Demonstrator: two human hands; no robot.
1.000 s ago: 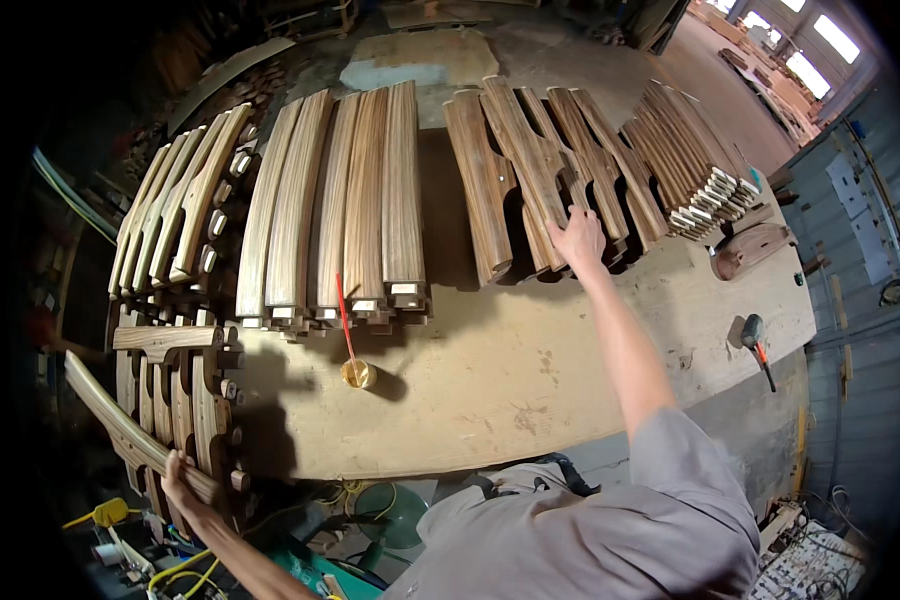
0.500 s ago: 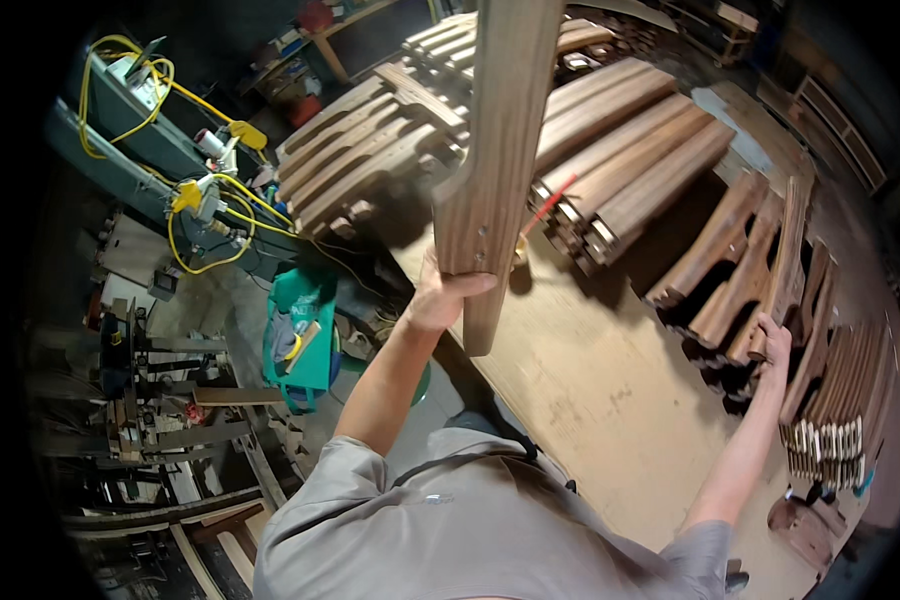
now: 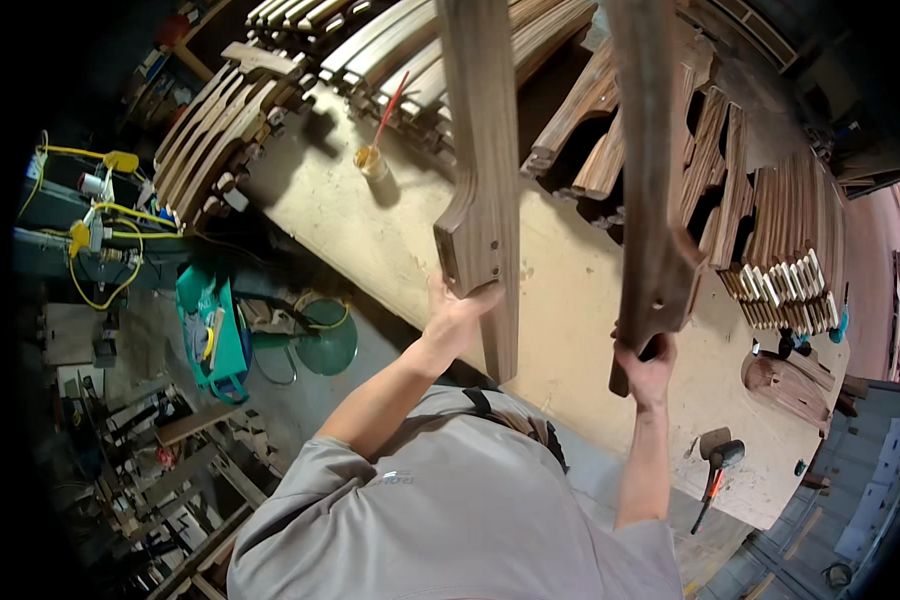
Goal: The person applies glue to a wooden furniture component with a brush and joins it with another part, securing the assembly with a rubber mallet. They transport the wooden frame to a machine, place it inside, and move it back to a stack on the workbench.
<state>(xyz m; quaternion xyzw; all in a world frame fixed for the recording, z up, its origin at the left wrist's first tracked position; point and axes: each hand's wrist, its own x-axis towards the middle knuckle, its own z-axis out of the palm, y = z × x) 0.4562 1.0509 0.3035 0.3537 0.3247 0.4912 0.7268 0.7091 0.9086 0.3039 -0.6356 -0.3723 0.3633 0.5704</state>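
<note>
Two Up, One per Side!

And here we go: L hand (image 3: 458, 312) closed round the lower part of a notched wooden bar (image 3: 480, 150), thumb across the face just under the step, fingers partly hidden. Bar's near upright, top running out of view, 2 small dark holes nr the notch.

Over to the R hand (image 3: 648, 368), wrapped firmly round the lower end of a 2nd bar (image 3: 648, 180), also near upright & cut off up top. The pair stand side by side, apart, in front of the worker's grey shirt (image 3: 420, 520) & over the pale workbench (image 3: 370, 240). Contact w/ the bench? Can't tell.

Far side of bench: long curved slats (image 3: 410, 40) stacked L of ctr, notched pcs (image 3: 580, 110) behind & btwn the bars, then thin slats w/ pale ends (image 3: 790, 220) on the R. Small cup (image 3: 370, 163) on the L w/ a red stick (image 3: 392, 105) leaning in it. Black-headed mallet (image 3: 725, 455) lies nr the bench's R end. Green bag (image 3: 210, 330) sits below, off L.
</note>
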